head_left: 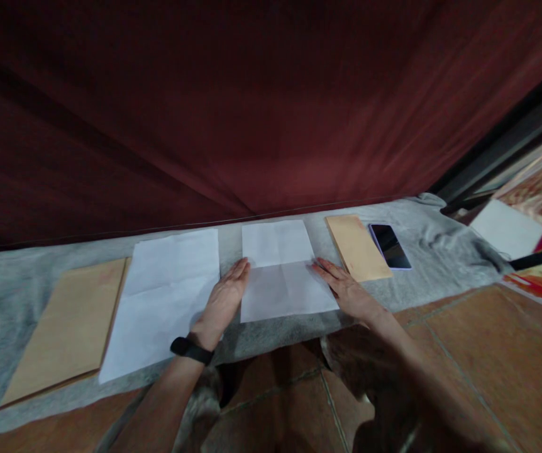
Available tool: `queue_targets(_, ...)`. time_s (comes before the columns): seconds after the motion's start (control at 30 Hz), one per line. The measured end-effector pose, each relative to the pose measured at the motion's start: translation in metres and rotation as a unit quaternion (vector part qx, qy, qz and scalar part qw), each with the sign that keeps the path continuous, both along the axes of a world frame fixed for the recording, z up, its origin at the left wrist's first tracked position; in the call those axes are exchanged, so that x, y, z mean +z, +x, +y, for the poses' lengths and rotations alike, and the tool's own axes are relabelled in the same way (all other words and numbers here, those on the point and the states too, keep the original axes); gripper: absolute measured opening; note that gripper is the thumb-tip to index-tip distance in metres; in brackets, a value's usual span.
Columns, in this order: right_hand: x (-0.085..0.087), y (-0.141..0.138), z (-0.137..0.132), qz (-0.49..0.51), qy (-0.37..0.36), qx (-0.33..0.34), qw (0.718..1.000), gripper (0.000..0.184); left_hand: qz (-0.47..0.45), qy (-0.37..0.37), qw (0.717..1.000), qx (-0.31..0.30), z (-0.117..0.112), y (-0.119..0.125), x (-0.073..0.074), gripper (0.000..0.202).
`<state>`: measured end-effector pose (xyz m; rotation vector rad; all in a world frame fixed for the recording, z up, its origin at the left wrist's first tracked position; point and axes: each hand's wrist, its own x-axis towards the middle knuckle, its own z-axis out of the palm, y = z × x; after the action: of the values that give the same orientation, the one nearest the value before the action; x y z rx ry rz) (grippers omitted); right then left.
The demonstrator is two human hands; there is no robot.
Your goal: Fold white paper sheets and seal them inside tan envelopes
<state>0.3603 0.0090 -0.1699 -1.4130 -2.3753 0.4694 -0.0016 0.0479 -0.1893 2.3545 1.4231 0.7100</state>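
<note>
A creased sheet of white paper lies in front of me, with a fold line running across it and a fainter one down its middle. My left hand rests at its left edge, fingers stretched out and close together, a black band on the wrist. At the opposite edge, my right hand lies with its fingers extended onto the paper near the fold; its thumb is hidden. To the left is a stack of larger white sheets, also creased, close beside my left hand.
A large brown envelope stack lies far left. Right of the paper are smaller brown envelopes and a phone. Everything sits on a grey cloth along a dark red curtain. Tiled floor shows in front.
</note>
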Motion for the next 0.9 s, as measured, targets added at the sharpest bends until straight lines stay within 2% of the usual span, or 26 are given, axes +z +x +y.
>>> queue_targets(0.17,0.01,0.002,-0.015,0.002,-0.013,0.046,0.999,0.086,0.028,-0.016,0.999,0.011,0.002,0.0,-0.005,0.056)
queue_targets(0.3,0.021,-0.004,-0.019,0.003,-0.025,0.103,0.994,0.092,0.041,-0.04,0.998,0.0,0.003,-0.006,-0.002,0.057)
queue_targets(0.43,0.015,-0.003,-0.018,-0.023,-0.035,0.115,0.993,0.091,0.051,-0.05,0.997,-0.028,0.005,-0.012,0.01,0.065)
queue_targets(0.53,0.008,0.0,-0.016,-0.031,-0.035,0.113,0.992,0.09,0.048,-0.03,0.998,-0.004,0.002,-0.01,0.024,0.063)
queue_targets(0.63,0.008,0.001,-0.014,-0.035,-0.037,0.119,0.992,0.087,0.025,0.014,1.0,0.011,-0.012,0.008,0.039,0.047)
queue_targets(0.7,0.01,0.0,-0.014,-0.034,-0.04,0.12,0.991,0.084,0.026,0.015,0.998,-0.052,-0.03,0.03,0.046,0.046)
queue_targets(0.8,0.013,-0.002,-0.016,-0.03,-0.043,0.117,0.992,0.084,0.078,0.005,0.984,-0.158,-0.057,0.065,0.047,0.061)
queue_targets(0.9,0.011,-0.001,-0.016,-0.039,-0.043,0.115,0.992,0.087,0.116,0.004,0.976,-0.184,-0.073,0.084,0.04,0.07)
